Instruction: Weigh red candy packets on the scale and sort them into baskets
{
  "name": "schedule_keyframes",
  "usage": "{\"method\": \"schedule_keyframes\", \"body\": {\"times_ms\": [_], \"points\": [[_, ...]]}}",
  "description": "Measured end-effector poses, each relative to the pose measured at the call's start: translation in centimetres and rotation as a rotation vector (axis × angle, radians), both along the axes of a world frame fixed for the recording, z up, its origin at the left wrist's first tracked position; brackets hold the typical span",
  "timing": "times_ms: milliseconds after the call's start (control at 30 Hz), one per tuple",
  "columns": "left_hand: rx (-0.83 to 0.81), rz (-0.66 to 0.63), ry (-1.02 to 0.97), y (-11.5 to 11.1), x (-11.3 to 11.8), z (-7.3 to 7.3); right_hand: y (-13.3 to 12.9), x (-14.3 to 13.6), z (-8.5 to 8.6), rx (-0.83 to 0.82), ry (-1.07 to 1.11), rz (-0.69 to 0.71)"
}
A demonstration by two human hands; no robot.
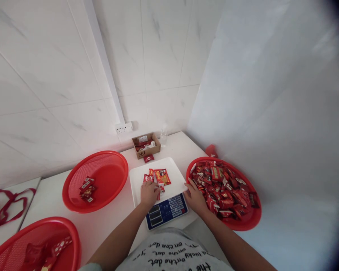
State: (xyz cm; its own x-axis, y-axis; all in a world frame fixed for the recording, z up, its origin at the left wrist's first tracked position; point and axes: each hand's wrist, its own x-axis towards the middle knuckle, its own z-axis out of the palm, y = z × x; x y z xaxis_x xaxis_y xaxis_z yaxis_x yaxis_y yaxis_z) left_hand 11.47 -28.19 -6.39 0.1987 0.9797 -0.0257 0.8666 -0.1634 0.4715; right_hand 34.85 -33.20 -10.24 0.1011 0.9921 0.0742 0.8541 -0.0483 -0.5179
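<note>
A white counter (87, 229) carries a red basket (243, 225) heaped with packets; only a few small packets (162, 176) lie on the scale's tray (175, 183). The left hand (148, 192) covers some, the right hand (194, 195) meets the tray's edge, both grips unclear.

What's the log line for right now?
left hand on red packets in white tray | right hand at tray edge, near filled red basket
</note>
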Motion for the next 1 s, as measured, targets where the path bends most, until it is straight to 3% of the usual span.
{"method": "schedule_keyframes", "body": {"times_ms": [233, 533, 800, 1000], "points": [[0.047, -0.033, 0.052, -0.3, 0.2, -0.1, -0.1, 0.0, -0.2, 0.017, 0.018, -0.003], [0.075, -0.188, 0.081, -0.5, 0.7, -0.1, 0.0, 0.1, -0.2, 0.025, -0.002, 0.0], [-0.001, -0.15, -0.224, -0.9, 0.4, 0.2, 0.0, 0.0, -0.1, 0.023, 0.007, 0.004], [-0.072, 0.067, -0.369, -0.3, -0.9, 1.5, -0.1, 0.0, -0.3, 0.025, 0.015, -0.011]]}}
